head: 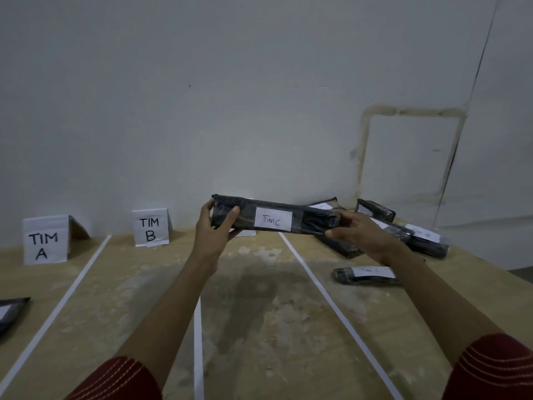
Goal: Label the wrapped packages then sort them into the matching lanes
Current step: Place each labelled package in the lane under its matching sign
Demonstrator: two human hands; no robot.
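One view from my end, the head cam. It rides above the near edge of the surface [259,327], faces 12 o'clock toward the wall [202,82] and tips down slightly: wall fills the upper half, surface the lower. Wide lens, close range. Both forearms enter from 7 and 5 o'clock, and the left grip [215,226] and right grip [360,235] meet just below frame centre on the package [311,219]. TIM A sign [44,241] sits at 9 o'clock, package pile [427,241] at 3 o'clock. Red sleeves [121,379] clip the bottom corners.
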